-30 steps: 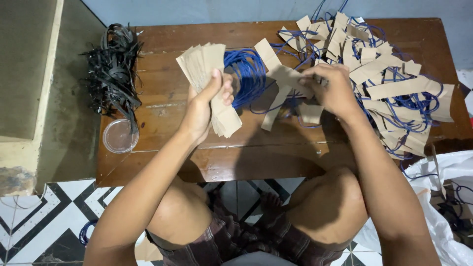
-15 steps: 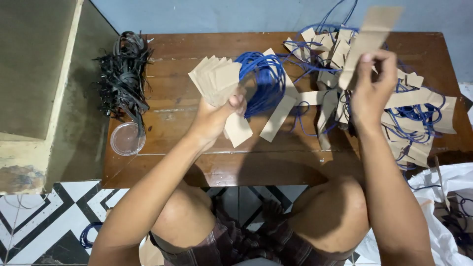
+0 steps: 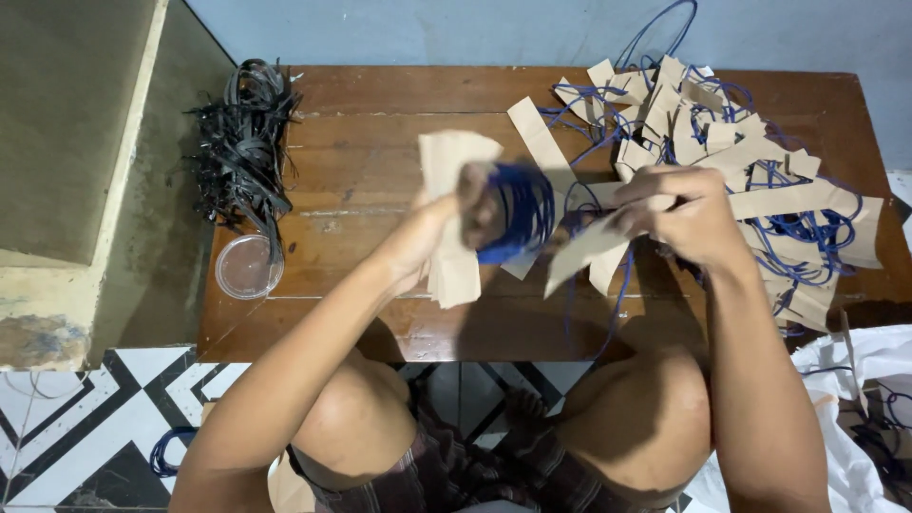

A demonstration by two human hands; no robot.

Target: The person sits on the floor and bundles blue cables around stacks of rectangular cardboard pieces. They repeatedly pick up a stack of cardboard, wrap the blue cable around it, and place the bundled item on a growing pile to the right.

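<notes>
The left hand (image 3: 446, 223) grips a stack of brown paper strips (image 3: 451, 204) with blue cords (image 3: 521, 211) above the wooden counter (image 3: 361, 142). The right hand (image 3: 689, 217) pinches one brown strip (image 3: 589, 249) (cord trailing) beside the heap of corded strips (image 3: 750, 180).

A: I see the stack of brown paper strips (image 3: 454, 214) in the left hand (image 3: 439, 231), over the dark wooden table (image 3: 370, 161).

B: And the heap of brown paper strips with blue cords (image 3: 722, 161)?

A: Back right on the table. The bundle of black straps (image 3: 242, 142) lies at its left edge, the clear round plastic lid (image 3: 246, 267) just before it.
</notes>
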